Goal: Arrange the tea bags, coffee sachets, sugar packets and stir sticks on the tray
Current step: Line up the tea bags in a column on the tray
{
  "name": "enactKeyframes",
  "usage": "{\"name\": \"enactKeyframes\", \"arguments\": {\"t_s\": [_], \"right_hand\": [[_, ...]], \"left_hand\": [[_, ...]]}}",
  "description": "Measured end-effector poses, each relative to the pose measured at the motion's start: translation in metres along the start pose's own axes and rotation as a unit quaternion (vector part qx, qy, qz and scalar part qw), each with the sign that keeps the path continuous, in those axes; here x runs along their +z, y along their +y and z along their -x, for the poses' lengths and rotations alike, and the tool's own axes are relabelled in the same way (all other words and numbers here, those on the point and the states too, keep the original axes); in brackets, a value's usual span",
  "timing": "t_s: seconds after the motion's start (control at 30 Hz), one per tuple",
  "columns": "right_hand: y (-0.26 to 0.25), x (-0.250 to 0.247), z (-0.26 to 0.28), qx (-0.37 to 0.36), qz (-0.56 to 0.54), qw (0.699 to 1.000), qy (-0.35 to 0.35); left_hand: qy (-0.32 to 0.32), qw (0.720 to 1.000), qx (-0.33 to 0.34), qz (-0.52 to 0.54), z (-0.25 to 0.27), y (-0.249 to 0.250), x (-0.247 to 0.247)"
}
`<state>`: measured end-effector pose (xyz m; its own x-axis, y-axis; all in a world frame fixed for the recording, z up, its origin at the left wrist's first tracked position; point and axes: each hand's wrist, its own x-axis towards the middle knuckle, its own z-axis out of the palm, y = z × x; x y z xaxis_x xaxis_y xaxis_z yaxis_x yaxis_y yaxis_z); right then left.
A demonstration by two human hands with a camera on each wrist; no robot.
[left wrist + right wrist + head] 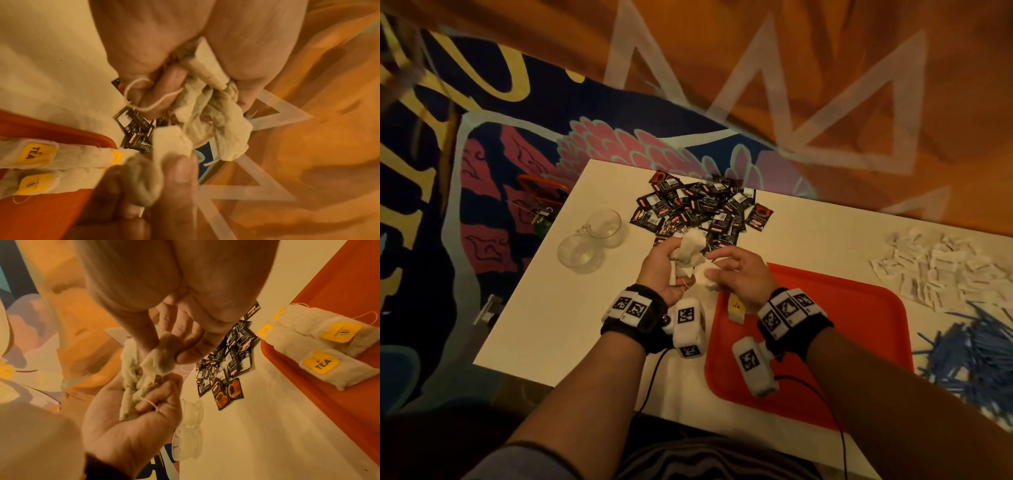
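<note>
While my left hand squeezed a soft bunch of tea bags just beside the tray, my right hand pinched one light, easily torn bag by its corner.

A lived-in home room is suggested rather than a shop or lab. A white rectangular bench is set low over a dark blue patterned rug with pink and yellow motifs, seen at the left of the frame. An orange fabric with pale triangle outlines is draped across the upper right. Two clear glass cups are seen left of centre.
</note>
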<state>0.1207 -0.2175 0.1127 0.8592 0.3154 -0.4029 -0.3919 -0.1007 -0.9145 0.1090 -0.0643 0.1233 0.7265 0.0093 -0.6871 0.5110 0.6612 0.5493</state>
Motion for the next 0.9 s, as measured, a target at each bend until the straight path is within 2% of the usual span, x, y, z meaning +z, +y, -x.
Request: {"name": "enactKeyframes", "arguments": {"t_s": [0.13, 0.23, 0.37, 0.57, 0.73, 0.83, 0.9], "right_hand": [[-0.002, 0.007, -0.001, -0.045, 0.017, 0.999, 0.003], [-0.002, 0.025, -0.003, -0.078, 0.083, 0.993, -0.011], [0.012, 0.063, -0.01, -0.101, 0.191, 0.976, -0.021], [0.039, 0.129, -0.014, -0.153, 0.322, 0.931, -0.078], [0.054, 0.162, -0.01, -0.093, 0.233, 0.948, -0.194], [0.07, 0.167, -0.02, -0.076, 0.232, 0.957, -0.156], [0.085, 0.165, -0.033, -0.044, 0.294, 0.947, -0.119]], "left_hand": [[0.004, 1.0, -0.013, -0.018, 0.0, -0.01, -0.018], [-0.04, 0.998, -0.056, -0.006, 0.005, -0.015, -0.038], [-0.064, 0.994, -0.072, 0.043, 0.01, -0.019, -0.076], [-0.009, 0.993, -0.051, 0.105, 0.032, -0.019, -0.135], [0.06, 0.984, -0.046, 0.16, 0.044, -0.025, -0.192], [0.101, 0.976, -0.048, 0.185, 0.051, -0.03, -0.219], [0.122, 0.971, -0.046, 0.201, 0.055, -0.036, -0.235]]}}
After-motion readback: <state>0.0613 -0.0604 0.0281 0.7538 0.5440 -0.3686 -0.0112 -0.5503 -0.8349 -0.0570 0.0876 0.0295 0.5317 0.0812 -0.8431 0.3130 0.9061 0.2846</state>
